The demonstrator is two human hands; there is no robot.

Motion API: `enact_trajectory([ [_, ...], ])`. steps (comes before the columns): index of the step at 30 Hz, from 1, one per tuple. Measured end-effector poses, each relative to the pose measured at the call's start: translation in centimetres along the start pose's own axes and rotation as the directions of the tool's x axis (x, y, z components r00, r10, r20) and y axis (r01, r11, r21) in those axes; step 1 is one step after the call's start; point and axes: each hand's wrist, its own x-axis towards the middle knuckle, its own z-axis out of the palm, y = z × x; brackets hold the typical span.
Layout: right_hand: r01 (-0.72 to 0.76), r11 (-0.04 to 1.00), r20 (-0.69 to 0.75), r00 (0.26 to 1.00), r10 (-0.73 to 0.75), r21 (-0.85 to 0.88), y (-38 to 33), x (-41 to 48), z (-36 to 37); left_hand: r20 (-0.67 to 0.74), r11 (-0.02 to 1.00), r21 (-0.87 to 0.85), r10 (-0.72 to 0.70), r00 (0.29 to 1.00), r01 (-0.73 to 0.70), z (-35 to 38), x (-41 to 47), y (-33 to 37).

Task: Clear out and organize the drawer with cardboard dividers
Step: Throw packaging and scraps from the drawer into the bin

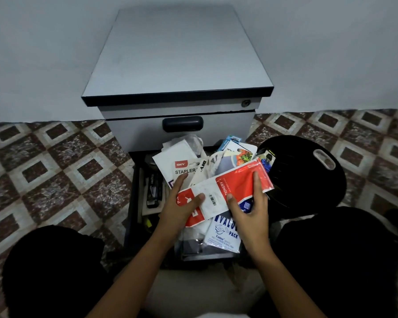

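Both hands are grasping one red-and-white stationery packet (230, 187): the left hand (182, 203) is pinching its near-left end with the thumb on top, and the right hand (251, 203) is gripping its middle, thumb and forefinger lying on the printed face. The packet is hovering over the open drawer (135, 191), which is sitting pulled out at the foot of the grey cabinet (177, 53) and brimming with loose packs. Trouble is likely to come from that heap. The glossy packet is looking slippery, and lifting it may drag the stapler pack (170, 166) or the blue value pack (223, 232) beneath it, tipping them over the drawer's edge onto the floor. Packs at the far end are sticking up near the closed drawer front above and may snag there. A black stapler (153, 191) is lying in the left part of the drawer. No cardboard dividers are showing. The cabinet is standing on patterned brown-and-cream floor tiles (55, 168) against a plain pale wall (32, 53), and a round black object with a slot handle (308, 180) is resting just right of the drawer.
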Motion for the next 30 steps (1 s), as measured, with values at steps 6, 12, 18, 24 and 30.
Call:
enact_trajectory([
  [6,-0.050,0.999,-0.165,0.985,0.049,-0.004,0.8,1.7,-3.8,0.124,1.000,0.017,-0.018,0.992,0.016,4.8,2.0,1.0],
  [12,-0.123,0.992,-0.290,0.950,0.120,0.009,2.8,3.3,-7.9,0.230,0.996,0.009,-0.084,0.970,0.085,10.3,4.0,0.8],
  [18,-0.199,0.979,-0.385,0.902,0.197,0.034,5.0,5.2,-11.0,0.339,0.986,0.075,-0.166,0.926,0.150,15.3,6.5,0.1],
  [24,-0.297,0.955,-0.427,0.861,0.277,0.020,6.6,8.7,-13.7,0.403,0.976,0.095,-0.218,0.889,0.196,19.7,9.5,-0.3],
  [30,-0.396,0.918,-0.417,0.839,0.350,-0.027,8.3,12.3,-15.3,0.436,0.963,0.132,-0.269,0.859,0.234,22.9,12.8,-1.1],
])
